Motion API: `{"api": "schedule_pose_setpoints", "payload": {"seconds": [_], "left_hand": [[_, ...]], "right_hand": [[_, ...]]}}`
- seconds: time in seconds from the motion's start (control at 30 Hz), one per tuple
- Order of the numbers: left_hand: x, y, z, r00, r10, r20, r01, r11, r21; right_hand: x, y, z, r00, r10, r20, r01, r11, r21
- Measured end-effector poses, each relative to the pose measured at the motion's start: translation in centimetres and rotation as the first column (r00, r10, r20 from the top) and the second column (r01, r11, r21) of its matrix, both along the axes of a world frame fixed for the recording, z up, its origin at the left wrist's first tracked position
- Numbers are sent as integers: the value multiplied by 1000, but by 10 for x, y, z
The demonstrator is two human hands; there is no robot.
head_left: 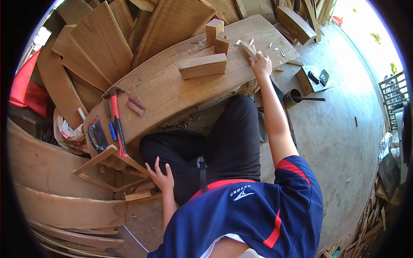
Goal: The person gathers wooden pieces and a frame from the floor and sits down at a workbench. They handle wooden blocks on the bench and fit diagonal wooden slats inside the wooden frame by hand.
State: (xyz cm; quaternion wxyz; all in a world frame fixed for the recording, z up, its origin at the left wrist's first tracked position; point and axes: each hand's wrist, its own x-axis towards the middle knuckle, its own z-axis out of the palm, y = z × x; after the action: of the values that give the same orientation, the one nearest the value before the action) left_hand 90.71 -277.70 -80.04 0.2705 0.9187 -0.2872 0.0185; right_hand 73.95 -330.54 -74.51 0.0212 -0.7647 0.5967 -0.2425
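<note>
My right hand (260, 66) reaches to the far right end of a thick wooden bench (159, 101), its fingers closed on the near end of a small curved wooden piece (247, 50). Pale wood chips (282, 53) lie around it. My left hand (161, 175) rests on my thigh with fingers spread, holding nothing. To the left of the right hand, a rectangular wood block (202, 66) lies on the bench, with two smaller upright blocks (214, 31) behind it.
A red-handled hammer (117, 120), a blue-handled tool (112, 129) and a brown block (136, 105) occupy the bench's left end. Boards (97, 41) lean behind it. On the floor at right stand a dark cup (293, 97) and a box (306, 81). A wooden frame (97, 160) sits at left.
</note>
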Motion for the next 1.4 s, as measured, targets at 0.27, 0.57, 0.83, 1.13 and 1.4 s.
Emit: {"api": "schedule_pose_setpoints", "payload": {"seconds": [0.27, 0.57, 0.83, 1.13, 1.4], "left_hand": [[-1, 3, -1, 1000, -27, 3, 27, 999, -17], [-26, -1, 19, 980, 73, -184, -34, 977, 210], [-54, -2, 45, 996, -26, -89, 26, 1000, 5], [-18, 2, 44, 996, -62, -59, 60, 998, -33], [-13, -19, 59, 915, -303, -267, 202, 915, -348]], "right_hand": [[-10, 72, -20, 958, 150, 243, -39, 912, -409], [-49, 256, -51, 965, 237, -111, -223, 967, 124], [-67, 288, -35, 905, 385, -182, -376, 923, 83], [-52, 291, -32, 894, 408, -185, -401, 913, 75], [-26, 277, -19, 721, 434, 540, -603, 777, 180]]}}
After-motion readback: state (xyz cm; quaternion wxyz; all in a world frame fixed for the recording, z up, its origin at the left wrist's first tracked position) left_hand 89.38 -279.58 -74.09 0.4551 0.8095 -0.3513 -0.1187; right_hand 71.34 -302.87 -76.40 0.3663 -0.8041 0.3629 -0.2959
